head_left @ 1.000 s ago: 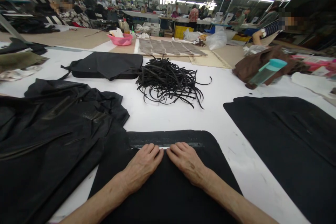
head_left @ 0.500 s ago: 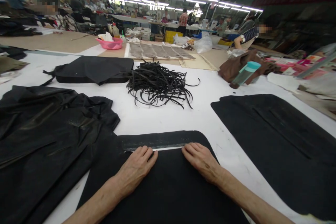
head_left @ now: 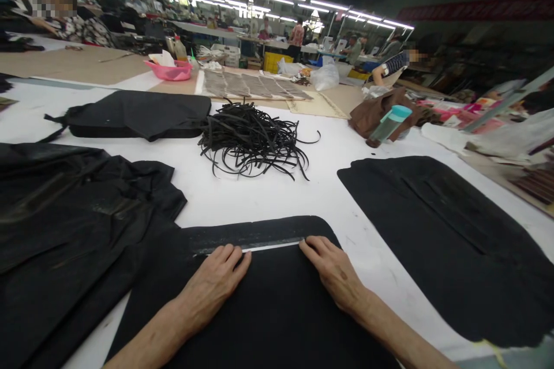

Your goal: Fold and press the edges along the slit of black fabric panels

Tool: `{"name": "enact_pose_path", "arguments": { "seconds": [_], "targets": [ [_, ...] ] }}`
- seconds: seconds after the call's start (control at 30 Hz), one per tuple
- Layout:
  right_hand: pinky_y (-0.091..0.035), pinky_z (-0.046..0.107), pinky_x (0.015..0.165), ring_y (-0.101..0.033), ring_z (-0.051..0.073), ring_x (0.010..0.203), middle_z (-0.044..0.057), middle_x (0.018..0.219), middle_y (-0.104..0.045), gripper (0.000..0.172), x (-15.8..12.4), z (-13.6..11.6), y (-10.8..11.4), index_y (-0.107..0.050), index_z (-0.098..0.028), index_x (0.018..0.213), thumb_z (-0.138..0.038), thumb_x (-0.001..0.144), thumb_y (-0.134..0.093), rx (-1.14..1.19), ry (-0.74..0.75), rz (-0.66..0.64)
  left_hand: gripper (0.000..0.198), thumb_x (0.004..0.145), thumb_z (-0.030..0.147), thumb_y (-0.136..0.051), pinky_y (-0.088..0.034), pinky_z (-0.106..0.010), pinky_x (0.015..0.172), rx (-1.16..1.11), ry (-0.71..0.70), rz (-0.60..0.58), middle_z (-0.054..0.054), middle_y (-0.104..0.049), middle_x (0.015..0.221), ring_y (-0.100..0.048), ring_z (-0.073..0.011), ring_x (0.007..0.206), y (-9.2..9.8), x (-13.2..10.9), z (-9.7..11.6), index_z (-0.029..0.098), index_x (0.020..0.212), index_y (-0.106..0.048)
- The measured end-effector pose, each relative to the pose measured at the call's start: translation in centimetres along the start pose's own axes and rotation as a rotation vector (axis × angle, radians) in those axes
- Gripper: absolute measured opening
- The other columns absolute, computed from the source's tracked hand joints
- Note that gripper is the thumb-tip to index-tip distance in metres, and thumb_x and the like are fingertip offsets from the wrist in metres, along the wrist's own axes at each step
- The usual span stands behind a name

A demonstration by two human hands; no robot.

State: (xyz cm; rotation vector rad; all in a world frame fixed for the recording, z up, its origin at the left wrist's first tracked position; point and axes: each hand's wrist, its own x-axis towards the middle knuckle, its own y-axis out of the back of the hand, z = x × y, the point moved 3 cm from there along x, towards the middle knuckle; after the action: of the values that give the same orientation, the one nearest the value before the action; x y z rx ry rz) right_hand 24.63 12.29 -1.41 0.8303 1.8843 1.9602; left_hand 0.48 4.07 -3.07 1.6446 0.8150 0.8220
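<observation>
A black panel [head_left: 277, 305] with rounded corners lies in front of me on a white-covered table. Across its upper part runs a narrow white strip [head_left: 274, 247], beside a shiny dark band. My left hand [head_left: 219, 277] presses on the strip's left part, its fingers curled together. At the right end of the strip rests my right hand [head_left: 331, 268], thumb and fingers closed on the strip's edge. Both hands touch the panel, and the undersides of the fingertips are hidden.
Crumpled black material [head_left: 78, 230] lies left, another black panel [head_left: 445, 242] right. Beyond are a pile of black strips [head_left: 255, 135], a black stack [head_left: 138, 115], a teal-lidded bottle [head_left: 389, 125] and a pink basket [head_left: 171, 71]. People work farther back.
The view has shifted, so most things sit farther left. My left hand has slid slightly left along the white strip, showing more of it between the hands. My right hand stays at its end.
</observation>
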Motion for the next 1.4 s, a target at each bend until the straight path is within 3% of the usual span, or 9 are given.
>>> {"name": "enact_pose_path", "arguments": {
  "seconds": [0.1, 0.27, 0.5, 0.7, 0.9, 1.1, 1.3, 1.4],
  "targets": [
    [-0.050, 0.036, 0.082, -0.053, 0.022, 0.095, 0.011, 0.106, -0.056, 0.037, -0.1, -0.2, -0.4, -0.052, -0.015, 0.117, -0.005, 0.084, -0.038, -0.034, 0.039, -0.013, 0.043, 0.081, 0.004, -0.039, -0.042, -0.037, 0.082, -0.036, 0.011, -0.012, -0.010, -0.054, 0.104, -0.049, -0.0225, 0.090, 0.3, -0.1, -0.1, 0.012, 0.124, -0.042],
    [-0.046, 0.039, 0.084, -0.052, 0.024, 0.098, 0.012, 0.107, -0.057, 0.037, -0.5, 0.0, -1.0, -0.054, -0.013, 0.115, -0.005, 0.084, -0.036, -0.114, 0.072, 0.086, 0.033, 0.083, 0.005, -0.038, -0.044, -0.034, 0.079, -0.089, -0.023, -0.040, -0.011, -0.055, 0.102, -0.049, -0.0212, 0.089, 1.4, -1.0, -0.9, 0.008, 0.115, -0.048],
    [-0.044, 0.039, 0.081, -0.051, 0.025, 0.096, 0.010, 0.105, -0.060, 0.039, -0.5, 0.2, -1.0, -0.058, -0.015, 0.111, -0.003, 0.081, -0.037, -0.142, 0.055, 0.118, 0.031, 0.086, 0.003, -0.031, -0.044, -0.035, 0.079, -0.143, -0.007, -0.002, -0.010, -0.057, 0.095, -0.050, -0.0202, 0.087, 1.5, -3.1, -2.6, 0.012, 0.110, -0.050],
    [-0.045, 0.037, 0.080, -0.052, 0.023, 0.096, 0.011, 0.108, -0.057, 0.043, -0.8, 0.5, -1.3, -0.056, -0.016, 0.116, -0.003, 0.080, -0.034, -0.150, 0.082, 0.088, 0.028, 0.087, 0.004, -0.032, -0.043, -0.034, 0.077, -0.130, -0.002, -0.063, -0.009, -0.056, 0.094, -0.049, -0.0196, 0.084, 1.8, -4.4, -3.4, 0.012, 0.107, -0.051],
    [-0.046, 0.034, 0.079, -0.054, 0.022, 0.093, 0.010, 0.106, -0.057, 0.043, -0.8, 0.7, -1.4, -0.056, -0.017, 0.115, -0.003, 0.078, -0.037, -0.164, 0.090, 0.111, 0.028, 0.086, 0.003, -0.034, -0.043, -0.035, 0.082, -0.186, 0.112, -0.087, -0.009, -0.056, 0.095, -0.049, -0.0198, 0.088, 2.2, -6.2, -4.3, 0.013, 0.105, -0.052],
    [-0.048, 0.033, 0.078, -0.056, 0.021, 0.090, 0.008, 0.101, -0.059, 0.045, -0.9, 0.9, -2.0, -0.057, -0.019, 0.115, -0.002, 0.078, -0.037, -0.123, 0.049, 0.108, 0.025, 0.084, 0.005, -0.041, -0.045, -0.033, 0.084, -0.394, 0.277, -0.016, -0.007, -0.057, 0.099, -0.050, -0.0183, 0.090, 2.3, -7.1, -5.1, 0.015, 0.102, -0.055],
    [-0.052, 0.032, 0.070, -0.059, 0.020, 0.084, 0.006, 0.097, -0.061, 0.028, -1.3, 3.4, -1.6, -0.062, -0.023, 0.098, -0.018, 0.085, -0.037, 0.030, -0.139, 0.182, 0.027, 0.087, 0.005, -0.035, -0.047, -0.022, 0.078, -0.480, 0.493, 0.139, -0.003, -0.057, 0.097, -0.054, -0.0119, 0.088, 2.0, -7.5, -6.1, 0.017, 0.088, -0.059],
    [-0.052, 0.033, 0.066, -0.060, 0.021, 0.081, 0.007, 0.098, -0.060, 0.027, -1.1, 3.4, -0.6, -0.060, -0.020, 0.096, -0.021, 0.086, -0.035, 0.007, -0.272, 0.227, 0.028, 0.087, 0.006, -0.033, -0.048, -0.023, 0.079, -0.506, 0.581, 0.215, -0.005, -0.057, 0.098, -0.054, -0.0122, 0.089, 2.2, -7.6, -6.0, 0.016, 0.089, -0.058]
  ]
}}
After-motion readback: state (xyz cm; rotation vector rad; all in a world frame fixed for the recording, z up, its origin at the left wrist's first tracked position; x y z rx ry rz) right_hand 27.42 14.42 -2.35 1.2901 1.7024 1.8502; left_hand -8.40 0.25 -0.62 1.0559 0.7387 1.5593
